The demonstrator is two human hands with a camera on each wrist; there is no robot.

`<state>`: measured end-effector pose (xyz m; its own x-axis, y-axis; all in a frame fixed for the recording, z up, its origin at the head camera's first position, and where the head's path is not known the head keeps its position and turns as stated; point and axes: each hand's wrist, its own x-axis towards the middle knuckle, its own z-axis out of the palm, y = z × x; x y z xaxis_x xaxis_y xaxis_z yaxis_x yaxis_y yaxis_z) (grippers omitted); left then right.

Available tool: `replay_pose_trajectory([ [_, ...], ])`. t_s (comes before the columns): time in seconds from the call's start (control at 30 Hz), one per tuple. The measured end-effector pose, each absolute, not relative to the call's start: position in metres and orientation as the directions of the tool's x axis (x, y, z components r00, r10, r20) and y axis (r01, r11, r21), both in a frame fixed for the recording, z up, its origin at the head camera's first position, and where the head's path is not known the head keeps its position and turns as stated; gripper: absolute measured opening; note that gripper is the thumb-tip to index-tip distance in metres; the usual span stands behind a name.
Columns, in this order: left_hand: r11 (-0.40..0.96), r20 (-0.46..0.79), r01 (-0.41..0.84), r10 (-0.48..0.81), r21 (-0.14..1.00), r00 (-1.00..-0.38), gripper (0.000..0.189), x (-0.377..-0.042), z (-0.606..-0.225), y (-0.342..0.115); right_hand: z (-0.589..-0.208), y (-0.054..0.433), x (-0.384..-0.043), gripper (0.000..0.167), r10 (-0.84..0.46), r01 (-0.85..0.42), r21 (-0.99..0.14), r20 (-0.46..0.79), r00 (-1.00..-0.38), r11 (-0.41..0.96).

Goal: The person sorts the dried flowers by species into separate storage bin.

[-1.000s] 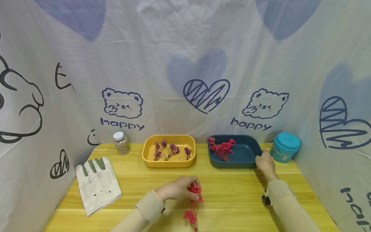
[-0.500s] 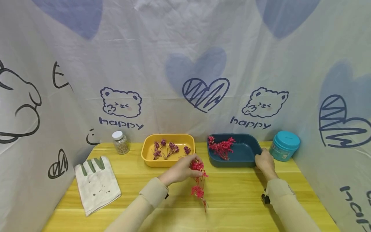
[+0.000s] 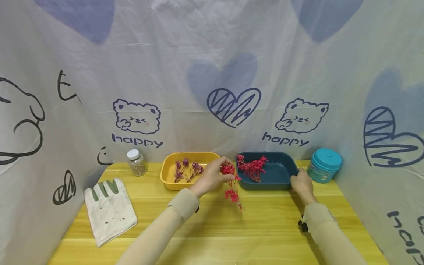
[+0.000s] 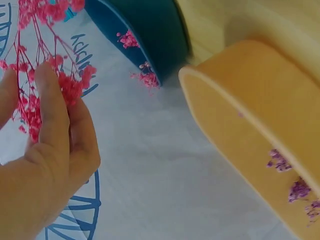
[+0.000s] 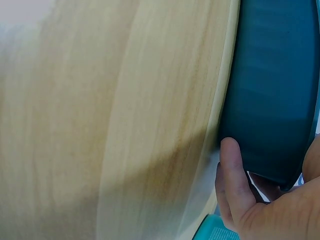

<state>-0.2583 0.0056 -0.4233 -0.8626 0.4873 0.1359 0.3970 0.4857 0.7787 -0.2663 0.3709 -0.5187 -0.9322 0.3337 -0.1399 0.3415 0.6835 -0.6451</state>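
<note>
My left hand [image 3: 211, 178] holds a sprig of pink dried flowers [image 3: 232, 195] between thumb and fingers. Its stem hangs down over the table, in front of the gap between two trays. In the left wrist view, the blossoms [image 4: 70, 87] spread around the fingertips. To the right is a dark blue tray [image 3: 269, 186] with more pink sprigs [image 3: 254, 168] in its left part. My right hand [image 3: 302, 184] grips that tray's right end, fingers [image 5: 232, 165] against the outer wall. Behind my left hand stands a yellow tray [image 3: 179, 186] with purple dried sprigs [image 3: 196, 169], partly hidden by the hand.
A small jar with a white lid [image 3: 137, 163] stands at the back left, and a teal tub [image 3: 324, 165] just right of the blue tray. A folded white cloth [image 3: 110, 213] lies on the left. Printed fabric [image 3: 185, 129] walls in the table's back and sides.
My left hand has carried the pink sprig forward and slightly right, from the front of the table up to the trays. The right hand stays on the blue tray's end.
</note>
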Motion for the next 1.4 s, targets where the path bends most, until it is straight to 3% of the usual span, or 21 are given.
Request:
replay_pose_trajectory([
  [0.27,0.434,0.237,0.454,0.466,0.778,-0.852,0.044,-0.280,-0.411,0.027,-0.518,0.372,-0.268,0.063,0.337,0.343,-0.649,-0.139,-0.931,0.680],
  [0.77,0.487,0.344,0.471,0.331,0.735,-0.879,0.041,-0.319,-0.416,0.071,-0.516,0.370,-0.268,0.064,0.333,0.338,-0.655,-0.138,-0.933,0.676],
  [1.0,0.486,0.402,0.509,0.314,0.710,-0.860,0.037,-0.326,-0.420,0.096,-0.517,0.369,-0.269,0.063,0.332,0.343,-0.657,-0.148,-0.932,0.671],
  [1.17,0.535,0.419,0.540,0.341,0.650,-0.842,0.036,-0.329,-0.429,0.109,-0.517,0.369,-0.268,0.064,0.338,0.359,-0.662,-0.168,-0.926,0.658],
  [1.4,0.621,0.414,0.626,0.471,0.472,-0.779,0.036,-0.328,-0.444,0.128,-0.521,0.370,-0.266,0.062,0.357,0.357,-0.660,-0.143,-0.923,0.661],
])
